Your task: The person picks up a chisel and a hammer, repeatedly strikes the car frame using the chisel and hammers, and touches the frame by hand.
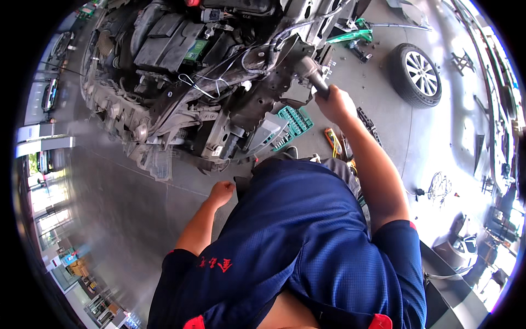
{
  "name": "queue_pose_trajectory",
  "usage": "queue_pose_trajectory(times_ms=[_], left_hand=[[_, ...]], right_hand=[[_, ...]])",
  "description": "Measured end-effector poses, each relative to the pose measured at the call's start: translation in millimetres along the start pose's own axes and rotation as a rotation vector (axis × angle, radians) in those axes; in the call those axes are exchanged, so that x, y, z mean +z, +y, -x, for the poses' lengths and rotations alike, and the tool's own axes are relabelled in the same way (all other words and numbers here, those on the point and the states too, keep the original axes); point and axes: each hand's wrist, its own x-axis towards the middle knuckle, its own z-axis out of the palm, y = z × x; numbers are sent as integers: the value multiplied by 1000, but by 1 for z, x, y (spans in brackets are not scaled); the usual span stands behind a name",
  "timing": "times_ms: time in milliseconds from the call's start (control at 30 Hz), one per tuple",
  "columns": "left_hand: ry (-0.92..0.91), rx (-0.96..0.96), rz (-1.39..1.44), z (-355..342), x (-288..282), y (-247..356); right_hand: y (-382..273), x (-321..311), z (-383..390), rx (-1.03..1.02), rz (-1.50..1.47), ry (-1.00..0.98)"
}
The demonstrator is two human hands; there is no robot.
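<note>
My right hand [336,105] is wrapped round the handle of a hammer [316,77]. The hammer's head is against or just over the bare metal of a stripped car front [263,104], close to its right side; I cannot tell whether they touch. Down beside my left hip, my left hand [221,193] is curled into a loose fist, with nothing visible in it. It is apart from the car, nearest to my dark trousers. Loose white wires [198,88] hang across the car's frame, in front of the dark engine cover [167,46].
On the floor below the hammer lies an open green socket set [295,126], with an orange meter [332,141] near my feet. A wheel [417,75] lies at the right. A green tool [353,34] is behind the car's right side. Broken trim [159,164] hangs at the front.
</note>
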Motion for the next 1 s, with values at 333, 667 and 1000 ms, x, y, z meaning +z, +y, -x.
queue_pose_trajectory(times_ms=[333,667,1000], left_hand=[[132,-67,246,32,-3,8],[-57,-113,34,32,-14,40],[44,-99,297,5,-13,12]], right_hand=[[-3,6,68,-340,37,41],[23,-9,-26,-82,127,-5],[16,-5,-11,-124,57,107]])
